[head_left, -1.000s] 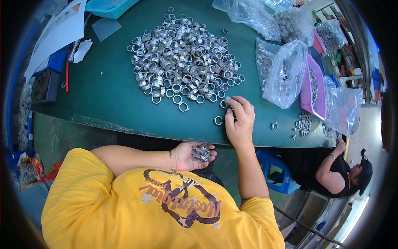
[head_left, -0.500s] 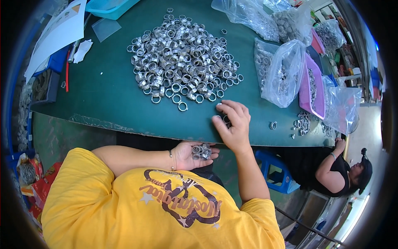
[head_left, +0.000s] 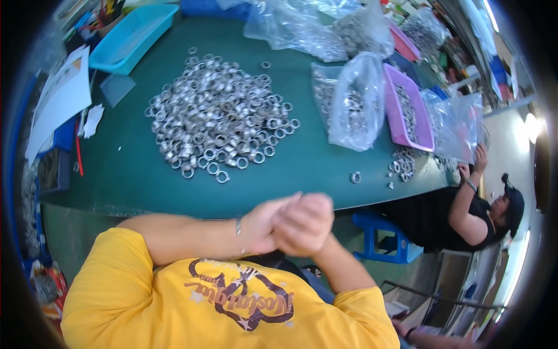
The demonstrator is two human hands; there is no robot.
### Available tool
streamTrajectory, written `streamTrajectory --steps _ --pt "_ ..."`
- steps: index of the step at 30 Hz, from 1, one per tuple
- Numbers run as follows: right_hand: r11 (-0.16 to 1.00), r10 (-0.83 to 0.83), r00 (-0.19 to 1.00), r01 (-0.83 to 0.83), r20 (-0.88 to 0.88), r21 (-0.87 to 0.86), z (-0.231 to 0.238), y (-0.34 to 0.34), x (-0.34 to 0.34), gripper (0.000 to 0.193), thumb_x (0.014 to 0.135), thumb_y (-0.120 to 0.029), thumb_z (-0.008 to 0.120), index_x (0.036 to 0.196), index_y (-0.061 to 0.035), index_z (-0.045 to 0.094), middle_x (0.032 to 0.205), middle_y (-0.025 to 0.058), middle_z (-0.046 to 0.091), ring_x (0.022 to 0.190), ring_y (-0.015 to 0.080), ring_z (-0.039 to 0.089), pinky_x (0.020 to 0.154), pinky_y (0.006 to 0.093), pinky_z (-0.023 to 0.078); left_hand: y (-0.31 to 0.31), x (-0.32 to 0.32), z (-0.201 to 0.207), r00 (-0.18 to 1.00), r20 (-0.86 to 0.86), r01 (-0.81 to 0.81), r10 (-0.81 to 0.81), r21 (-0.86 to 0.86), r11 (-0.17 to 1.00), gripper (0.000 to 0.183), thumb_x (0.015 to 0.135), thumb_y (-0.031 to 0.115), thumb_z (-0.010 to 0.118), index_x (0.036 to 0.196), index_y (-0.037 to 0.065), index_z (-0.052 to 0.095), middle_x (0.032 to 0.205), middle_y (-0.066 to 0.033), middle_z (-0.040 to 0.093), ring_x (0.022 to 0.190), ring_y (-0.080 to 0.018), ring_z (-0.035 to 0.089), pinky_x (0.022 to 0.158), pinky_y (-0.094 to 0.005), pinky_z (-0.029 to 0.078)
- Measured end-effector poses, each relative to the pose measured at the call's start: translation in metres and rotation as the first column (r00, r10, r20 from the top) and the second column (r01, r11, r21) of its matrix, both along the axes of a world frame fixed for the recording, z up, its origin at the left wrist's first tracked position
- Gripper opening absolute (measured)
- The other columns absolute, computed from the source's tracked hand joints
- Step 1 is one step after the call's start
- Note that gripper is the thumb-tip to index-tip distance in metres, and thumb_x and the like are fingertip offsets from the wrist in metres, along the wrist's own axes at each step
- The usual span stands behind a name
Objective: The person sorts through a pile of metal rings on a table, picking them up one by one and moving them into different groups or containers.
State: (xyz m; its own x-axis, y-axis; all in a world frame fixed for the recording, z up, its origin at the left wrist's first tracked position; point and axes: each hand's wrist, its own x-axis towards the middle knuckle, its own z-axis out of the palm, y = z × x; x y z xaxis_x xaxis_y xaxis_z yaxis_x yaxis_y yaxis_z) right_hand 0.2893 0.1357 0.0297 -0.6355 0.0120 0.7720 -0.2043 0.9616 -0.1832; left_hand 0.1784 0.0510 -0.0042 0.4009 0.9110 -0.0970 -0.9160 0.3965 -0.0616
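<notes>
My left hand and my right hand are pressed together just off the front edge of the green table. The right one is curled over the left, its fingers closed and smeared by motion. Most of the left fingers are hidden behind it. Whatever lies between the palms does not show. Beyond them, to the left, a big heap of silver metal rings is spread on the table. A single metal ring lies apart, to the right of my hands.
Clear plastic bags of metal parts and a pink tray stand at the right, near a small ring cluster. A blue basket sits far left. A co-worker handles a bag beside a blue stool.
My right hand has left the table and closed against my left, where rings lay in the open palm. The view has shifted. The co-worker's hands have come up to a plastic bag.
</notes>
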Motion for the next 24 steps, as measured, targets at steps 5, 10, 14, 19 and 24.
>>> streamTrajectory --steps 5,10,14,19,24 --pt "0.916 -0.396 0.835 0.333 -0.382 -0.223 0.058 0.122 -0.039 0.007 0.081 0.002 0.060 0.086 0.0021 0.063 0.088 0.0120 0.064 0.081 0.0236 0.059 0.077 0.0339 0.047 0.161 -0.008 0.099 0.894 -0.298 -0.257 0.334 0.268 0.928 0.044 0.101 0.044 0.030 0.104 0.007 0.054 0.102 -0.0051 0.059 0.097 -0.0156 0.058 0.090 -0.0339 0.046" --pt "0.479 -0.562 0.784 0.569 0.264 -0.669 0.017 0.213 -0.031 0.036 0.094 -0.020 0.050 0.119 0.0048 0.056 0.118 0.0191 0.061 0.108 0.0268 0.058 0.094 0.0333 0.042 0.222 -0.041 0.095 0.515 -0.831 -0.355 0.209 0.015 0.935 0.041 0.098 0.038 0.042 0.116 0.002 0.050 0.109 -0.0124 0.060 0.100 -0.0227 0.058 0.089 -0.0399 0.046" --pt "0.822 -0.542 0.841 0.529 -0.002 -0.210 0.019 0.152 -0.035 0.020 0.080 -0.001 0.057 0.100 0.0028 0.061 0.101 0.0195 0.061 0.092 0.0336 0.059 0.085 0.0371 0.046 0.161 -0.102 0.094 0.359 -0.847 -0.503 0.392 0.178 0.846 0.029 0.094 0.021 0.051 0.114 0.000 0.054 0.107 -0.0135 0.062 0.096 -0.0199 0.061 0.078 -0.0314 0.050" --pt "0.891 -0.224 0.902 0.343 0.369 -0.297 -0.019 0.109 -0.070 0.013 0.073 0.001 0.065 0.085 -0.0020 0.062 0.095 0.0134 0.057 0.090 0.0338 0.055 0.076 0.0400 0.048 0.096 -0.116 0.078 0.292 -0.849 -0.634 0.440 0.173 0.754 0.016 0.091 0.010 0.051 0.104 0.002 0.058 0.082 -0.0017 0.060 0.070 -0.0084 0.055 0.058 -0.0231 0.044" --pt "0.916 -0.265 0.864 0.364 0.429 -0.169 -0.034 0.116 -0.071 0.014 0.071 -0.004 0.071 0.080 -0.0028 0.061 0.092 0.0125 0.057 0.086 0.0327 0.056 0.073 0.0400 0.048 0.039 -0.097 0.053 0.523 -0.796 -0.494 0.303 0.006 0.870 0.015 0.091 0.012 0.052 0.102 0.004 0.059 0.081 -0.0016 0.060 0.070 -0.0096 0.056 0.058 -0.0238 0.044"
